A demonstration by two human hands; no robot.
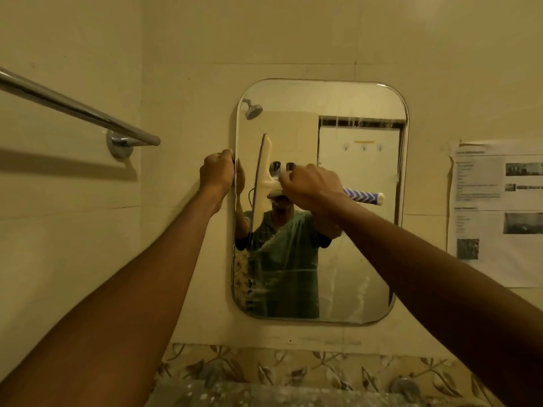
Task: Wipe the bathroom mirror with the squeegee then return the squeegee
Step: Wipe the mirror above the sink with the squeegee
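- I see left hand (217, 175) curled round left edge of mirror (352, 274);
- right hand (312, 187) fisted on squeegee (266, 171) handle; blade upright near that edge; open glass rightward

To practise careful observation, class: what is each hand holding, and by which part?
The right hand grips the squeegee by its handle, just behind the blade head; the striped end sticks out free. The left hand holds the mirror by its left edge.
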